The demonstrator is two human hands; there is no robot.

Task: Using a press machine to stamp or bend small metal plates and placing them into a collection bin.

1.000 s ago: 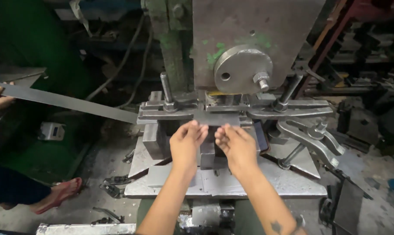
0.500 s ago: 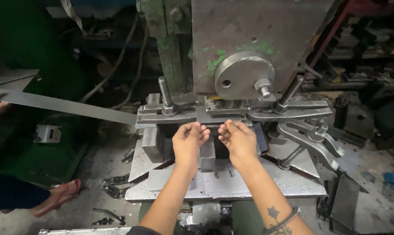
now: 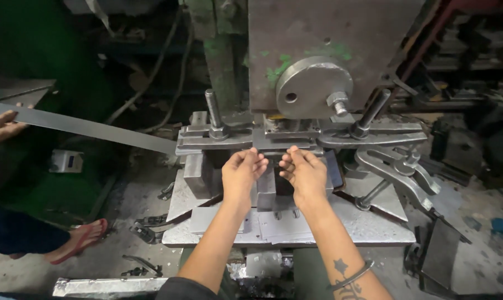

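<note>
Metal is seen almost everywhere on the big grey press [image 3: 329, 50], which is hard, dull and scratched, with bits of green paint. One round steel disc [image 3: 313, 88] is bolted to its front. Below the disc, a blocky steel die [image 3: 265, 139] is held down by two upright bolts [image 3: 213, 114], one left and one right of the disc.

Just below the die, the left hand [image 3: 241, 172] and right hand [image 3: 304, 175] are held side by side with fingers curled in. Whether anything is pinched in them cannot be told.

Thin flat sheet pieces [image 3: 279, 228] are stacked on the press table [image 3: 373, 230] under the wrists. One long flat metal strip [image 3: 90, 129] is fed into the die from the left, gripped far left by another person's hand [image 3: 1, 126]. One red sandal [image 3: 79, 240] is seen on the floor, left of the table.
</note>
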